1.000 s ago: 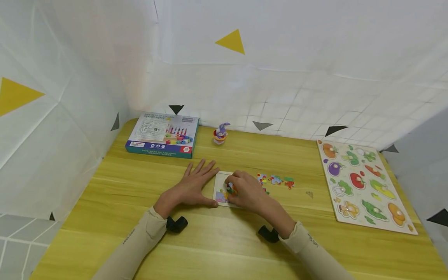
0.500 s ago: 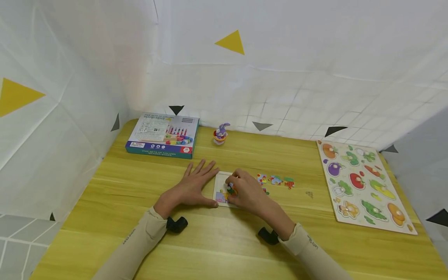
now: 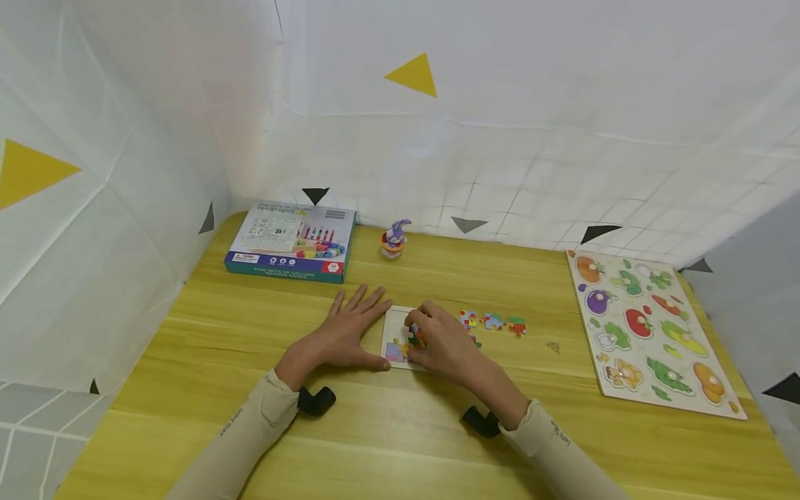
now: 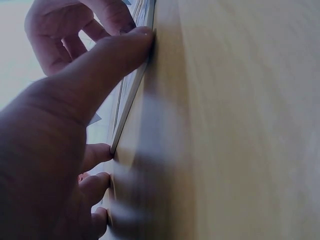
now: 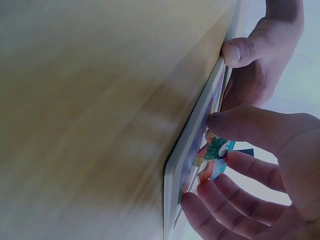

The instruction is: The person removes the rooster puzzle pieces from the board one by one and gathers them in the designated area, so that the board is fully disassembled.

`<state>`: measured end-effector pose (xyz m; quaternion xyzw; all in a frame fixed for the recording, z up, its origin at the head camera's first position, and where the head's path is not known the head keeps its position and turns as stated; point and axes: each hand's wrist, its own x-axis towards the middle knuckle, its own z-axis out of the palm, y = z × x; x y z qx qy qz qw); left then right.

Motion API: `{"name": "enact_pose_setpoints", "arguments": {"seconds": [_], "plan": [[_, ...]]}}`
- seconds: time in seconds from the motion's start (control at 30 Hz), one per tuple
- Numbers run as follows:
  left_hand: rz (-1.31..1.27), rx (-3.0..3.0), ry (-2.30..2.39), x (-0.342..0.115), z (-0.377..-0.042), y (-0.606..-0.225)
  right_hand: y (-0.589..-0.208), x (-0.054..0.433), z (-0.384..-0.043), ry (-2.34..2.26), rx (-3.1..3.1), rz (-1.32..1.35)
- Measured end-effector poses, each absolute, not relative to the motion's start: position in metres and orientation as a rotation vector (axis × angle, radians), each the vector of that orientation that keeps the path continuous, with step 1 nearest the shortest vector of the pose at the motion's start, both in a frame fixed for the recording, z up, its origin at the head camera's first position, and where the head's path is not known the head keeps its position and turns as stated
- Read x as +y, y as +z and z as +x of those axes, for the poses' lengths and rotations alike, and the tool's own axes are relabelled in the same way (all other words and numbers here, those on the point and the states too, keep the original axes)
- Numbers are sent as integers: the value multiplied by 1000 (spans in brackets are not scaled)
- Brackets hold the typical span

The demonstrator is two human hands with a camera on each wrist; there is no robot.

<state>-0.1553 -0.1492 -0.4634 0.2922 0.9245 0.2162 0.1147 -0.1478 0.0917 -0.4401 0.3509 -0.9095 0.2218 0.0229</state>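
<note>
My left hand (image 3: 345,337) lies with fingers spread on the table, its thumb and a fingertip right at the left edge of a small pale puzzle tray (image 3: 395,321). Over the tray, my right hand (image 3: 446,347) pinches a green and orange jigsaw piece (image 5: 216,148) between thumb and fingers. That piece stands tilted up from the tray in the right wrist view, and the hand partly covers it in the head view. A lilac jigsaw piece (image 3: 394,353) lies in the tray's near left corner. The right hand hides the tray's right side.
Several loose jigsaw pieces (image 3: 493,321) lie right of the tray. A vegetable peg puzzle board (image 3: 650,333) occupies the table's right side. At the back stand a beaded-box carton (image 3: 290,241) and a purple rabbit figure (image 3: 394,239). White cloth walls enclose the table.
The right hand and its jigsaw piece have shifted very slightly to the right over the tray. The left hand and tray have stayed in place.
</note>
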Motion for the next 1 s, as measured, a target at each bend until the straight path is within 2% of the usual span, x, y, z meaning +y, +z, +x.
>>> {"name": "enact_pose_setpoints", "arguments": {"seconds": [0.5,1.0], "plan": [[863,2706,630,-149,-156,-460,-432,99,-146,681,-2741,1134],[843,2702,620,-150,-155,-460,-427,127,-140,626,-2756,1088]]}}
